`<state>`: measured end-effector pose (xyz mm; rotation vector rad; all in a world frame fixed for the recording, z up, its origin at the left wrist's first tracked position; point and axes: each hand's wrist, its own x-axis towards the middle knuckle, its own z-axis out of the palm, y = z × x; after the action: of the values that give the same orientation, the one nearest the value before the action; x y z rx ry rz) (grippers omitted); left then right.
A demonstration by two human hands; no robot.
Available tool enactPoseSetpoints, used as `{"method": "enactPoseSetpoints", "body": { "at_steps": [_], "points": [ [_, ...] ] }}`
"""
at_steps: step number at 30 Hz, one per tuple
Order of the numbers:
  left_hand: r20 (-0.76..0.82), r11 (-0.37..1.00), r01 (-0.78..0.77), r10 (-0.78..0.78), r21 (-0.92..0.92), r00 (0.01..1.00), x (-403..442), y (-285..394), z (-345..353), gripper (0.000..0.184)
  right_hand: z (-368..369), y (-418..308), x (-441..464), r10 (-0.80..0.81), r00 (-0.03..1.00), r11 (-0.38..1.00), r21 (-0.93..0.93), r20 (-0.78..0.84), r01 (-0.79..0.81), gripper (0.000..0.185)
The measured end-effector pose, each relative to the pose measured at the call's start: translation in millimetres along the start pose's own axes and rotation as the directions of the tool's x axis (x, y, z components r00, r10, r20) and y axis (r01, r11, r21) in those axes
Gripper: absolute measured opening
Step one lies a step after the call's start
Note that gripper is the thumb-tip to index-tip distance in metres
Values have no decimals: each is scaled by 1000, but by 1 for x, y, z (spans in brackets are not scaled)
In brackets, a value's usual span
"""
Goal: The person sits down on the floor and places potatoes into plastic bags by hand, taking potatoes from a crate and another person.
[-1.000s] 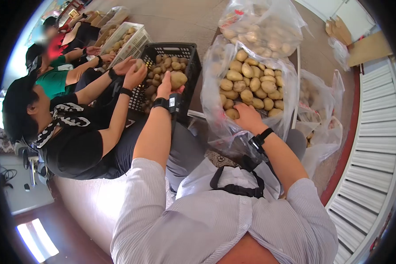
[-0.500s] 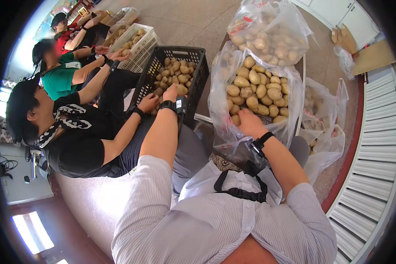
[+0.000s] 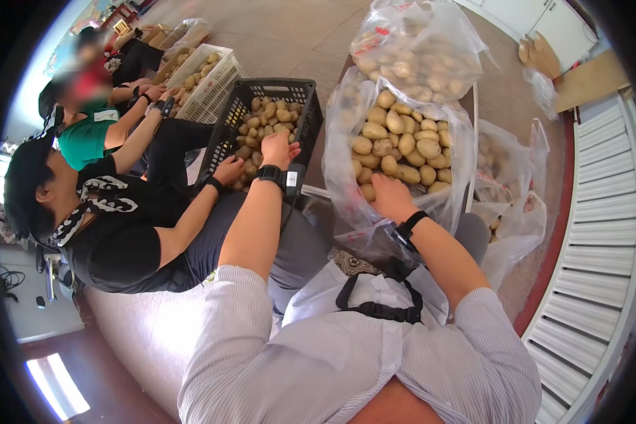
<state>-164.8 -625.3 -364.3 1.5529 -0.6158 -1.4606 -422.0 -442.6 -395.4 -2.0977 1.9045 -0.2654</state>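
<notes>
So the step in hand looks like hand-picking potatoes between the clear plastic bag on the right and the black plastic crate on the left. Left hand hangs over the crate, fingers loosely spread, seemingly nothing in it. Right hand is on potatoes at the bag's near-left side; can't tell if it's gripping one. IMO the next move calls for a snug grip and keeping clear of the co-worker's hand in the crate.

A co-worker's bare hand blocks my left hand leftward over the black perforated plastic crate; a narrow gap separates crate from open transparent plastic bag.
</notes>
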Motion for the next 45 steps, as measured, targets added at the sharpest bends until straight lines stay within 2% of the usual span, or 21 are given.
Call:
{"method": "enactPoseSetpoints", "body": {
  "at_steps": [2, 4, 8, 11, 13, 14, 16, 17, 19, 20, 22, 26, 28, 32, 34, 38, 40, 41, 43, 44, 45],
  "points": [
    [49, 999, -37, 37, 6, 998, -4, 1, 3, 42, 1, 2, -1, 1, 1000, 1000, -16, 0, -1, 36],
    [153, 995, -43, 29, 91, 988, -12, 5, 4, 36, 0, 3, -4, -42, 998, 999, -12, -41, 42, 40],
    [165, 993, -68, 52, 96, 985, -35, 8, 12, 39, -7, -1, -9, -28, 997, 1000, 2, -73, 28, 40],
    [212, 991, -82, 58, 104, 976, -42, 10, 15, 39, -13, -1, -11, 42, 996, 995, 89, -83, -35, 45],
    [284, 990, -72, 36, 119, 958, -48, 12, 18, 40, -17, 3, -12, 102, 974, 958, 285, -200, -41, 54],
    [285, 990, -72, 35, 121, 958, -52, 13, 20, 40, -18, 5, -11, 103, 974, 957, 286, -200, -43, 54],
    [335, 989, -61, 14, 131, 942, -60, 13, 25, 41, -19, 12, -6, 197, 950, 838, 545, -243, -34, 64],
    [337, 989, -61, 13, 132, 942, -62, 12, 27, 41, -19, 16, -3, 199, 950, 838, 545, -243, -36, 64],
    [439, 982, -58, -26, 177, 898, -69, 12, 32, 42, -26, 17, 4, 302, 953, 407, 900, 28, -155, 65],
    [439, 982, -58, -27, 178, 898, -74, 11, 35, 42, -33, 15, 3, 303, 953, 407, 900, 28, -155, 65],
    [499, 963, -88, -53, 254, 865, -83, 7, 41, 42, -47, 13, 1, 335, 910, 188, 929, 244, -318, 65],
    [571, 937, -118, -99, 330, 815, -101, -3, 53, 43, -46, 8, 5, 343, 900, 80, 946, 270, -314, 62],
    [605, 922, -158, -96, 352, 790, -111, -7, 56, 45, -45, 6, 6, 285, 921, 21, 959, 265, -282, 59],
    [635, 882, -167, -175, 441, 753, -126, -11, 59, 53, -48, -11, 9, 230, 942, 15, 967, 243, -253, 52],
    [696, 892, -97, -272, 442, 665, -127, -12, 58, 58, -54, -22, 5, 194, 963, 72, 976, 186, -203, 47],
    [758, 930, -58, -260, 364, 598, -122, -5, 51, 58, -50, -31, 4, 180, 977, 58, 990, 112, -125, 38],
    [759, 936, -56, -246, 348, 602, -122, -5, 49, 57, -48, -28, 3, 208, 971, -43, 993, 119, -113, 35],
    [751, 942, -65, -220, 330, 623, -122, -6, 49, 57, -47, -26, 1, 200, 973, -42, 993, 113, -107, 35],
    [743, 948, -87, -181, 307, 644, -119, -5, 46, 57, -44, -20, -1, 293, 953, 71, 992, 82, -107, 33],
    [733, 961, -65, -161, 270, 661, -118, -3, 44, 56, -37, -12, -2, 286, 956, 75, 993, 68, -93, 33],
    [721, 972, -44, -140, 231, 678, -116, -1, 43, 56, -30, -4, -3, 284, 958, 214, 973, 22, -86, 33]
  ]
}}
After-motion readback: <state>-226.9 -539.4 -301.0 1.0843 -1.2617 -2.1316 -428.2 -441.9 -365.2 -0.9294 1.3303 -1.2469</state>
